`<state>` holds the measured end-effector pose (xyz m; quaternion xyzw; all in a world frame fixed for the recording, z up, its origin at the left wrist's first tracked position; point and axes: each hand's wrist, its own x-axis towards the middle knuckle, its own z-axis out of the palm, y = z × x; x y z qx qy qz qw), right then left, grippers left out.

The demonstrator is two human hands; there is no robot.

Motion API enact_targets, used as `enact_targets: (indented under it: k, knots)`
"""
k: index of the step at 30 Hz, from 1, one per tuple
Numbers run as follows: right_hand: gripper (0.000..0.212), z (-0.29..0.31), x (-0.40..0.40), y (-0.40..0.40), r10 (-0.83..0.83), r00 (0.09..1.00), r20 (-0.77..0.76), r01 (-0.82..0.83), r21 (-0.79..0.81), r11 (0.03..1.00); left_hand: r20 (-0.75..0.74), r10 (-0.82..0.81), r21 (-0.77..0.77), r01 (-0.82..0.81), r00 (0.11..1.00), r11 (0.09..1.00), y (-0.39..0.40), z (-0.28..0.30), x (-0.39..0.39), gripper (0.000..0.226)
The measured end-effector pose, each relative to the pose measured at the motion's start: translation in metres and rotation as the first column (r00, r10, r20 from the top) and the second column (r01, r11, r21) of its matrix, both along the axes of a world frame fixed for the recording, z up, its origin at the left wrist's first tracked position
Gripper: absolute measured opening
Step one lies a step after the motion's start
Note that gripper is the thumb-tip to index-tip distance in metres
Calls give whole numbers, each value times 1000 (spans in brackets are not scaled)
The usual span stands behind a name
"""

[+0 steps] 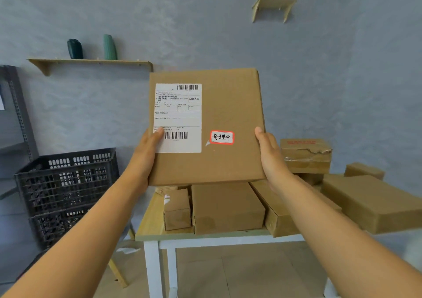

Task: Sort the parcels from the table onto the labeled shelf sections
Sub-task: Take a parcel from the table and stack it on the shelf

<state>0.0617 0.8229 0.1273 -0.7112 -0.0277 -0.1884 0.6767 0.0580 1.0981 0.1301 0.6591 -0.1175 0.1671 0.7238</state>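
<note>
A flat brown cardboard parcel (pixel 230 106) is held up in front of me, its face toward the camera. It carries a white shipping label (pixel 180 113) and a small red-bordered sticker (pixel 222 137) with handwritten characters. My left hand (pixel 146 158) grips its lower left edge, thumb on the label. My right hand (pixel 271 158) grips its lower right edge, thumb on the front. Below it, several more brown parcels (pixel 226 206) lie on a wooden table (pixel 148 227) with white legs.
Two stacked black plastic crates (pixel 66 188) stand left of the table. A grey metal rack (pixel 16 119) shows at the far left edge. A wall shelf (pixel 91 63) holds two green vases; a smaller wall shelf (pixel 274 5) hangs upper right.
</note>
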Motion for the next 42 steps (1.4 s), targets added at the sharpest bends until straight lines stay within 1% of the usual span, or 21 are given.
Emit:
enact_targets:
  k: [3,7,9,11,13,16,17,22,26,32,34,37,39,42]
  knots:
    - [55,-10,-14,-23,-82,997,-10,83,10,997,-8,-62,-15,61,998,998,-23,-8,9,49]
    - [52,-19,-40,-73,-191,982,-13,191,30,981,6,-131,2,131,991,991,-78,-16,8,54]
    - [44,-23,-57,-102,-259,966,-25,260,37,965,18,-175,7,175,984,985,-111,-20,5,44]
    - [44,-26,-78,-132,-314,949,-43,315,42,948,12,-234,15,234,972,972,-144,-23,1,38]
    - [44,-31,-102,-162,-376,924,-67,379,41,925,-6,-298,35,298,955,954,-180,-23,-6,40]
    - [31,-39,-149,-213,-511,857,-71,514,33,857,-23,-388,60,389,921,919,-241,-24,-24,40]
    - [32,-42,-167,-230,-551,831,-72,554,24,832,-27,-424,60,425,905,903,-264,-25,-33,39]
    - [53,-49,-278,-324,-666,741,-85,669,11,743,-76,-579,34,582,812,812,-389,-37,-97,40]
    - [56,-46,-376,-398,-750,655,-92,752,-10,659,-129,-675,-1,681,726,733,-493,-48,-168,45]
    - [57,-60,-509,-485,-842,524,-124,847,-30,531,-172,-797,-6,808,579,589,-620,-70,-270,42]
    - [57,-64,-546,-510,-864,484,-137,871,-17,491,-188,-825,4,840,533,542,-658,-72,-301,44]
    - [56,-65,-591,-546,-891,428,-153,901,-6,434,-186,-851,-4,866,491,501,-712,-67,-337,41]
    - [59,-66,-619,-576,-901,405,-158,912,6,409,-178,-873,15,889,453,458,-751,-62,-361,40]
    - [61,-66,-657,-624,-931,329,-157,944,25,329,-182,-901,43,919,393,392,-814,-56,-393,44]
